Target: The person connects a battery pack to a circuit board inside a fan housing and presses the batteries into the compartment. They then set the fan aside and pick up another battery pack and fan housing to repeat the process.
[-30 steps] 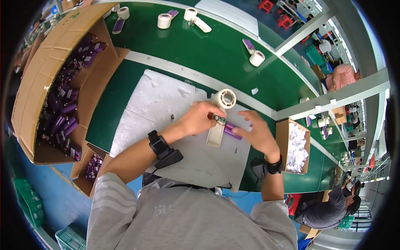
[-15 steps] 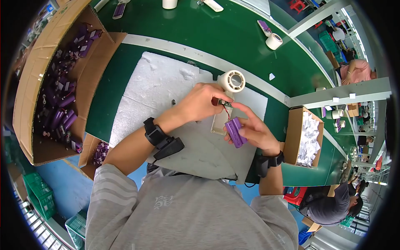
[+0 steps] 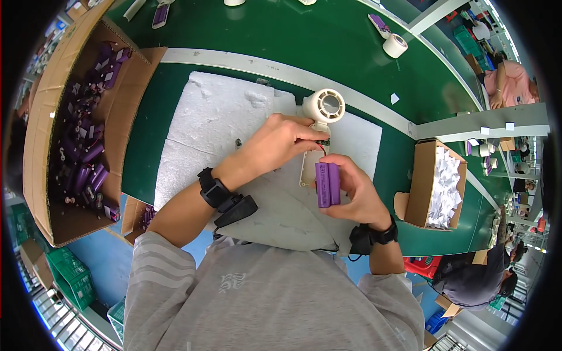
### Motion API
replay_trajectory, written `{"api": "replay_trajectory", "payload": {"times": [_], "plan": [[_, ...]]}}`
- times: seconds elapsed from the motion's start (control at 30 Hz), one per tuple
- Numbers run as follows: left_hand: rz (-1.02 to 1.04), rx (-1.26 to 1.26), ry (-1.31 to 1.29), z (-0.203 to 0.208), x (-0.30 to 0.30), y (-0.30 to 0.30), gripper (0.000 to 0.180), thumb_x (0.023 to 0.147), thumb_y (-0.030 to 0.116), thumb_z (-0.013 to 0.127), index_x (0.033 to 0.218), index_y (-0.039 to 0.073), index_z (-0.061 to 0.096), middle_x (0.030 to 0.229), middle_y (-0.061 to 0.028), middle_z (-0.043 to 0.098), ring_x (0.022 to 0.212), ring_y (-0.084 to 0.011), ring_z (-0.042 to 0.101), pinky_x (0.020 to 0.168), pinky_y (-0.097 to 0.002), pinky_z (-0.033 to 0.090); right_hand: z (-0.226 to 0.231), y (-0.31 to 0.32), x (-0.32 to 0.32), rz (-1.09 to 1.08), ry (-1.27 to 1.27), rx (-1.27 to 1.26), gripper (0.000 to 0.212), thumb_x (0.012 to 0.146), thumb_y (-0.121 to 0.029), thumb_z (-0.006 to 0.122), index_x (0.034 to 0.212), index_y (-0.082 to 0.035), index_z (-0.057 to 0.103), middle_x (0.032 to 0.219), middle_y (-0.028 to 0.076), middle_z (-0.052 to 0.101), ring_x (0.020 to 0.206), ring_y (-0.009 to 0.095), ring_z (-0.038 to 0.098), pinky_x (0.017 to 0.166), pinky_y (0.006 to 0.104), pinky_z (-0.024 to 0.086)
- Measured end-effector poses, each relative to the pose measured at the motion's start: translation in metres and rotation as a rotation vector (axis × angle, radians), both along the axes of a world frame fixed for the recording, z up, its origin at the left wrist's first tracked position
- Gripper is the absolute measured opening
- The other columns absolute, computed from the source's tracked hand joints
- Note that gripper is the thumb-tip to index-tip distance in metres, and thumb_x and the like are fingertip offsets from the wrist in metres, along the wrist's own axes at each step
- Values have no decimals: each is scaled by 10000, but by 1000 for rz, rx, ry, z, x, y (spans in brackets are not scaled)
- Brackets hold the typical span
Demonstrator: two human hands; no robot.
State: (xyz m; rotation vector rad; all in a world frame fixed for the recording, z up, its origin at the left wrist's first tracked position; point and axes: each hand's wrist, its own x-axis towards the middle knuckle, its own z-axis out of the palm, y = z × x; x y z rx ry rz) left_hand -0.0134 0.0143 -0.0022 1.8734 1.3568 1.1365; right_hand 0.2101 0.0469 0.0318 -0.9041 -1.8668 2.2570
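Observation:
A cream handheld fan [image 3: 309, 105] lies on the white foam sheet [image 3: 219, 111], its round head away from me and its handle shell open. My left hand [image 3: 280, 139] is closed at the fan's neck, thumb and fingers pinching around the small green circuit board [image 3: 325, 141]. In my right hand [image 3: 358, 196] is a purple battery pack [image 3: 326, 184] of two cells side by side, gripped between thumb and fingers. It is held over the handle, hiding part of the shell. Thin red and dark wires run from the pack toward the board.
On the left stands a large cardboard box [image 3: 42, 117] of purple battery packs. A smaller box [image 3: 422, 184] holding white pieces is at the right. Farther back on the green table [image 3: 293, 35] lies another opened fan [image 3: 396, 45]. Co-workers sit at the right.
My right hand has turned the battery pack more upright and flat toward me. Its index finger has drawn back from the circuit board. My left hand stays at the fan's neck.

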Motion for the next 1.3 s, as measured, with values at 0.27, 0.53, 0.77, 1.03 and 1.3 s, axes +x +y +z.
{"api": "replay_trajectory", "payload": {"times": [0.27,0.53,0.77,1.03,1.3], "plan": [[-32,5,4,-5,-2,1,291,813,68,693,1104,79,695,1026,-203,671,920,-355,663,845,-395,530,-12,-8,-13,-52,106,850,679,574,-54,840,1196,-67,568,1177,110,519,1087,280,559,891,368,500],[-44,-19,2,-3,-1,0,326,826,21,667,1145,88,678,1020,-205,667,988,-378,639,988,-402,497,-21,-8,-13,-128,56,1096,639,542,-60,876,1125,-49,613,1206,106,558,1029,252,571,866,348,525],[-45,-64,43,-1,-2,-2,312,840,29,658,1147,84,677,1051,-199,669,1055,-375,625,942,-409,519,-20,-18,-15,-140,-20,1061,633,578,-25,869,1155,-24,608,1286,132,508,1073,264,586,855,353,564],[-63,-60,61,4,-2,-3,298,855,41,641,1148,83,677,1089,-186,665,1101,-377,605,906,-408,530,-20,-21,-9,-130,-20,1095,583,587,-28,866,1125,1,646,1312,167,499,1026,287,625,849,347,574],[-46,19,60,0,-4,-1,261,852,56,641,1108,62,692,1033,-205,667,992,-371,644,825,-421,538,-17,-22,-14,-149,-85,1198,531,566,-9,859,1065,9,678,1293,165,554,1016,275,630,830,338,573]]}}
